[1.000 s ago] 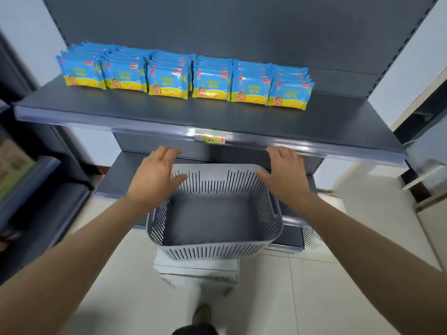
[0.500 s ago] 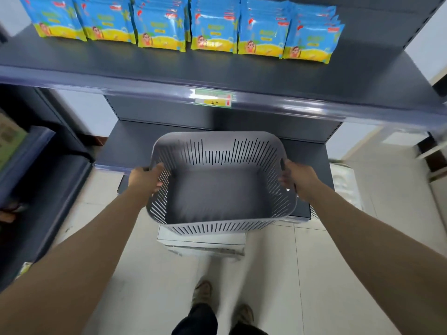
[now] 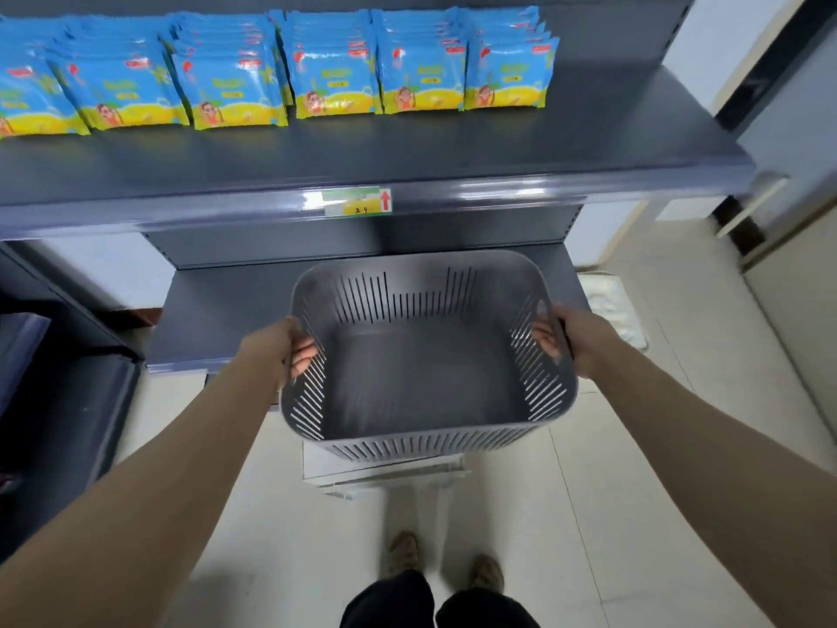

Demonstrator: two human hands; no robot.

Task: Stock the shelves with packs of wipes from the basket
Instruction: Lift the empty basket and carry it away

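Head view: left hand (image 3: 276, 351), right hand (image 3: 577, 342) clamp basket (image 3: 430, 444) at opposite rims, below shelf edge (image 3: 181, 215).

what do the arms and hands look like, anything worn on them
The left arm and right arm are bare to the frame edge, no sleeves in view. The left hand and right hand wear no gloves; no watch, bracelet or ring shows.

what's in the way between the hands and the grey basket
Nothing visible. The left hand grips the left rim of the basket and the right hand grips its right rim, fingers curled inside. The basket holds no packs; the packs of wipes stand on the upper shelf.
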